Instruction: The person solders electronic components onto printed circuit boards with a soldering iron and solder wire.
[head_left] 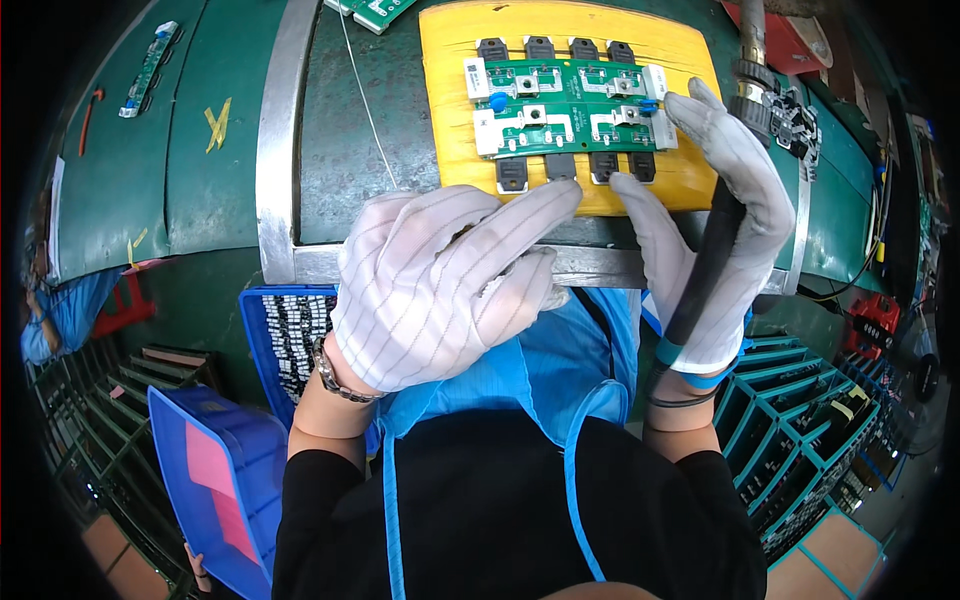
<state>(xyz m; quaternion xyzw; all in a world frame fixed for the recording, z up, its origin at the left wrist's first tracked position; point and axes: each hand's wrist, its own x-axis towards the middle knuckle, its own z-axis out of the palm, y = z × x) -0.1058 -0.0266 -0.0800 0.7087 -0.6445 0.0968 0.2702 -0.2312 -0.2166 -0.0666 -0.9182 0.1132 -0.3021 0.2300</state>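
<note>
Green rectangular circuit board (565, 107), set with silver metal tabs and flanked by two rows of black square components, lies flat on a yellow wooden block (450, 120) that rests on the dark green worktop (350, 150), just behind its steel edge rail (275, 150). The left hand (430, 290), in a white striped fabric glove, lies spread and nearly flat, its forefinger reaching to the near row of black components; it grips nothing. The right hand (715, 225), gloved alike, is loosely curled round a black hanging power tool (715, 240), thumb touching the block's near edge. The board looks light, stiff and fragile: it is best taken by its bare short ends, not by the component leads, which would likely bend. Below the bench stand a blue plastic tray of small black parts (285, 340) and teal slotted racks (800, 430); a second narrow green board (150, 68) lies far left.
</note>
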